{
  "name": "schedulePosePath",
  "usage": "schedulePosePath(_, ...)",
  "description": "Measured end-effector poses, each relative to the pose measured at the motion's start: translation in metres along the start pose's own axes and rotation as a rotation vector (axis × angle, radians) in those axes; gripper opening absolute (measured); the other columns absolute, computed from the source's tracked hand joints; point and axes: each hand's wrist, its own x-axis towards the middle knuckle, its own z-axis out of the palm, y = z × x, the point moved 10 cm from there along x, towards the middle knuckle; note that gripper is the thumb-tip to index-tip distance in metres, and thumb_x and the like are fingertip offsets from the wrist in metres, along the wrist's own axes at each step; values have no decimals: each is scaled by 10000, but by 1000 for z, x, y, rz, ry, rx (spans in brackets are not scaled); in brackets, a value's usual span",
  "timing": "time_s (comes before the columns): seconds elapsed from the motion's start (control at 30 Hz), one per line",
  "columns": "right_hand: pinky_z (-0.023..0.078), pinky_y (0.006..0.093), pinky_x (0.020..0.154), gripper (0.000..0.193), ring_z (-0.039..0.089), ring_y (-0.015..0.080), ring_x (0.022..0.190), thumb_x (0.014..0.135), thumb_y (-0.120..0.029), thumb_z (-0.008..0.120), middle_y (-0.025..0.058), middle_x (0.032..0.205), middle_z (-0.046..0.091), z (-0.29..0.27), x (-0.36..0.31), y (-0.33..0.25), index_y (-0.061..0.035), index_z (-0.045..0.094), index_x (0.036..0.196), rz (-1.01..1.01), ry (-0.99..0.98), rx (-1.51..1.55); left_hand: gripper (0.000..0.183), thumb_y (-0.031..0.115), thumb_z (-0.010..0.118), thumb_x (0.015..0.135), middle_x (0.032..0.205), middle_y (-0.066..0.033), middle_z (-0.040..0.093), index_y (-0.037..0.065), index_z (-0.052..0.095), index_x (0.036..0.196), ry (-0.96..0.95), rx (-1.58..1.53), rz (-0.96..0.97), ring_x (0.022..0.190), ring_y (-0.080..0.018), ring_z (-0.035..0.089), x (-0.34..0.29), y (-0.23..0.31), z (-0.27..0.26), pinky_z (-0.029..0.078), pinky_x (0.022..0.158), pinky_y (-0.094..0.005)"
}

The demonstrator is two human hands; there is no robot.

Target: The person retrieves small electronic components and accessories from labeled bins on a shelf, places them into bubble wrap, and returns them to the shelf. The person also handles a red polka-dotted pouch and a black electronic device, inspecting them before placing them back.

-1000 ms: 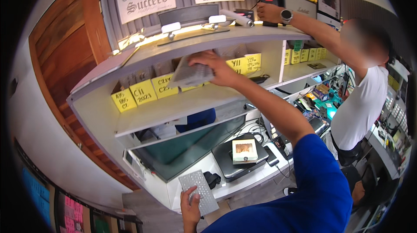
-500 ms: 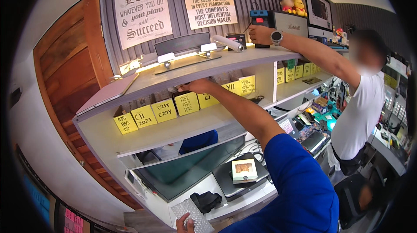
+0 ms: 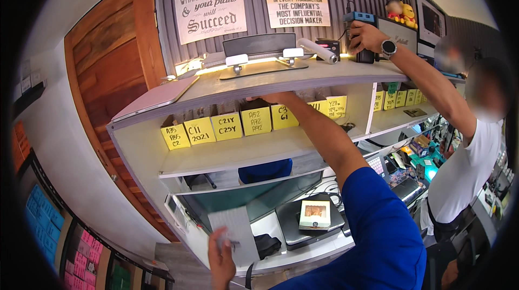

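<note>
My left hand (image 3: 220, 260), low in the view and slightly blurred, is closed on a bubble-wrap sheet (image 3: 238, 230). The sheet stands up in front of a dark monitor (image 3: 270, 198). My right arm, in a blue sleeve, reaches up to the shelf. There my right hand (image 3: 278, 98) is above a row of narrow boxes with yellow labels (image 3: 255, 121), just under the top board (image 3: 303, 78). Its fingers are mostly hidden by that board's edge, so what they touch does not show.
A co-worker's hand (image 3: 367, 38), wearing a watch, grips a dark device on the top board. A pink laptop (image 3: 157, 98) lies at the board's left end. Below, a small windowed box (image 3: 315, 215) rests on a black machine (image 3: 289, 228), beside a black cloth bag (image 3: 267, 246).
My left hand has raised the bubble wrap toward the monitor. My right hand has shifted right along the boxes, its fingers now more hidden. The view has shifted, and the co-worker's hand is lower on the device.
</note>
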Motion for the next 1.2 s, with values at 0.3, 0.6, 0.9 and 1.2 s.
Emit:
schedulePosePath(0.3, 342, 437, 1162, 649, 448, 350, 1378, 870, -477, 731, 143, 1463, 536, 2, -10, 2, -142, 567, 1401, 26, -59, 27, 311, 257, 577, 966, 823, -135, 681, 7, 645, 1137, -274, 316, 276, 795, -220, 650, 235, 118, 79, 515, 771, -333)
schedulePosePath(0.6, 436, 442, 1078, 556, 568, 331, 1257, 871, -446, 725, 149, 1326, 636, -30, -28, -17, -97, 632, 1293, 11, 116, -94, 536, 440, 657, 945, 1304, -183, 639, 49, 603, 1308, -473, 825, 552, 1188, -353, 609, 369, 68, 191, 485, 1003, -428)
schedulePosePath(0.9, 445, 441, 1063, 539, 579, 333, 1240, 876, -438, 721, 153, 1306, 646, -37, -27, -26, -95, 637, 1283, -2, 180, -173, 543, 438, 636, 959, 1361, -206, 602, 67, 595, 1352, -194, 927, 808, 1292, -365, 533, 422, 36, 193, 425, 1087, -433)
schedulePosePath(1.2, 455, 439, 1048, 523, 590, 335, 1224, 881, -431, 717, 156, 1286, 656, -46, -27, -32, -94, 643, 1274, -2, 238, -234, 533, 426, 636, 961, 1361, -208, 602, 63, 597, 1349, -194, 940, 778, 1289, -371, 536, 440, 34, 190, 425, 1085, -436)
